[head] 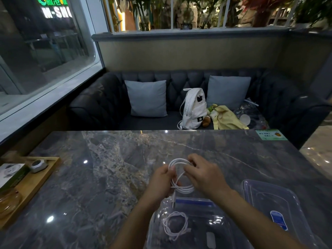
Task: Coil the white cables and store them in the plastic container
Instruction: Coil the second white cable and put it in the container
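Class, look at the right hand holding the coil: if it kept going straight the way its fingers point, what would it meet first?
Probably the left hand. The right hand points left across the white cable coil both hands hold, and the left hand grips its far side, though depth is hard to judge.

White cable (181, 178) looped, held above table – second coil (175, 224) lying inside clear container (224, 229).

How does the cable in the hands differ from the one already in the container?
The held cable is up above the table, gripped by the left hand and right hand; the stored cable lies untouched on the floor of the plastic container. The held cable has a plug end dangling loose from its loops, while no loose plug shows on the stored cable. Both are white and wound into round loops.
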`<state>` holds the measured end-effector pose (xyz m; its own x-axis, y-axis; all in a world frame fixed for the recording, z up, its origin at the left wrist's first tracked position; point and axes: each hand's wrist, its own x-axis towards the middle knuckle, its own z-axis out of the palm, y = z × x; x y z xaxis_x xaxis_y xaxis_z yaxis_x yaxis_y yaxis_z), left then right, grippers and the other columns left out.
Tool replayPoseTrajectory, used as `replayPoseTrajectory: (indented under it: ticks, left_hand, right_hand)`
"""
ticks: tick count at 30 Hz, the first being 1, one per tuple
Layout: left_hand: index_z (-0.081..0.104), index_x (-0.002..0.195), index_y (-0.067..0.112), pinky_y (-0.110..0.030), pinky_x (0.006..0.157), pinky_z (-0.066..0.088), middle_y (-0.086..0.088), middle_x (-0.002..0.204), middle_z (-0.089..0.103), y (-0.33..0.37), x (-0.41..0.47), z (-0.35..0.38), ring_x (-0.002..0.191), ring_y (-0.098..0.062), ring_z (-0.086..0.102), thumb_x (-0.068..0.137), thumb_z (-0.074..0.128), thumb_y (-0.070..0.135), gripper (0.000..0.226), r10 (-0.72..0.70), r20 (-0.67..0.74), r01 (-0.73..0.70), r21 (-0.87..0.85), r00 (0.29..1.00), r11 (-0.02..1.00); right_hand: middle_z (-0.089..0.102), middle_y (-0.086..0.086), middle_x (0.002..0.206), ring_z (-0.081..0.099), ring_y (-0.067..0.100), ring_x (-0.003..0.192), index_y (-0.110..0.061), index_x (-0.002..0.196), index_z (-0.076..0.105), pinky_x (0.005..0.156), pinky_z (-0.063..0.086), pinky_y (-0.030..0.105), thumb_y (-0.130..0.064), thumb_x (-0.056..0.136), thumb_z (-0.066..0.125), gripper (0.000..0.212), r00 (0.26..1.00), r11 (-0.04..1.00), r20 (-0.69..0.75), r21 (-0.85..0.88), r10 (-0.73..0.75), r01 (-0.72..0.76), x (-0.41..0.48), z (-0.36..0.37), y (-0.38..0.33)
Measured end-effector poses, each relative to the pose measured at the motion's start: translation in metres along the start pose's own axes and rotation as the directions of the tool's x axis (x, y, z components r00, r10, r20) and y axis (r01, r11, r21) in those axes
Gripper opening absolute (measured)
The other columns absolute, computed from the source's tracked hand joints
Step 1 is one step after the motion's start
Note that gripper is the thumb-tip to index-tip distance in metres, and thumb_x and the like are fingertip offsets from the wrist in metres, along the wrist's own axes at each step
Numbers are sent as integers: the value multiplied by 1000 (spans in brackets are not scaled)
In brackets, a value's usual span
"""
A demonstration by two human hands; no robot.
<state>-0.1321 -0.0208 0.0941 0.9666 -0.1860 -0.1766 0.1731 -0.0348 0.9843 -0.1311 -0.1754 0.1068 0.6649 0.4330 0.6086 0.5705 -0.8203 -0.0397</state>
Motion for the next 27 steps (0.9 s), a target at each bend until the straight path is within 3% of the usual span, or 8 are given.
replayPoseTrajectory:
  ticks: [5, 8, 13, 16, 19, 21, 24, 27]
  left_hand:
    - [48, 77, 6, -13, 31, 22, -8, 55, 48, 7, -5, 3, 27, -6, 32, 99, 37, 21, 28, -20, 13, 21, -35, 1000, 999]
    - [46, 73, 8, -12, 30, 22, -6, 51, 45, 7, -6, 7, 26, -6, 33, 99, 37, 20, 30, -13, -16, 13, -7, 1000, 1000]
    - [55, 69, 13, -10, 35, 31, 5, 49, 51, 7, -5, 8, 33, 2, 43, 98, 38, 19, 34, 107, -57, -99, 126, 993, 987]
    - [61, 70, 23, -9, 46, 40, 9, 52, 63, 4, -6, 7, 48, 1, 56, 98, 39, 18, 36, 208, -80, -187, 214, 975, 959]
    - [67, 86, 10, -30, 69, 53, -7, 80, 71, 0, -3, 4, 74, -18, 66, 98, 39, 21, 32, 214, -83, -187, 252, 973, 949]
    - [66, 76, 20, -24, 62, 49, 6, 69, 68, -3, -3, 3, 65, -4, 61, 97, 42, 23, 32, 230, -68, -202, 282, 971, 938]
    - [61, 68, 21, -33, 61, 48, 8, 63, 61, -3, -7, 4, 62, -8, 57, 92, 48, 38, 33, 244, -150, -151, 459, 958, 876]
    - [54, 81, 17, -35, 74, 47, 2, 82, 55, -3, -10, 7, 78, -17, 52, 86, 43, 59, 43, 357, -294, 33, 811, 886, 585]
  right_hand:
    - [66, 7, 78, 59, 17, 55, -7, 83, 60, 43, 48, 28, -16, 86, 50, 14, 986, 969, -146, 242, 79, -42, -4, 1, 1]
    - [68, 6, 79, 60, 9, 54, -6, 95, 65, 49, 48, 16, -12, 85, 52, 17, 953, 874, -106, 436, 285, -213, -6, 3, -3]
    - [64, -8, 55, 61, 2, 49, -19, 82, 68, 47, 47, 10, -7, 85, 59, 15, 705, 339, 237, 747, 668, -572, 3, 3, -9]
    - [66, 0, 53, 61, 14, 44, -16, 66, 68, 44, 50, 23, -16, 86, 60, 21, 604, 61, 396, 801, 692, -595, 9, -1, -6]
    - [62, 4, 49, 58, 16, 44, -5, 65, 68, 43, 50, 24, -14, 84, 63, 21, 481, -291, 604, 764, 636, -575, 12, -3, -2]
    - [59, 5, 49, 55, 13, 44, -2, 70, 67, 41, 47, 22, -9, 82, 64, 15, 433, -437, 675, 727, 598, -530, 13, -2, -1]
    - [58, 4, 51, 52, 10, 44, -3, 70, 68, 40, 44, 19, -9, 83, 63, 15, 430, -382, 629, 756, 647, -531, 13, 1, -3]
    - [57, 1, 52, 51, 9, 46, -10, 66, 66, 43, 44, 18, -10, 85, 60, 20, 535, -47, 416, 819, 735, -572, 14, 0, -7]
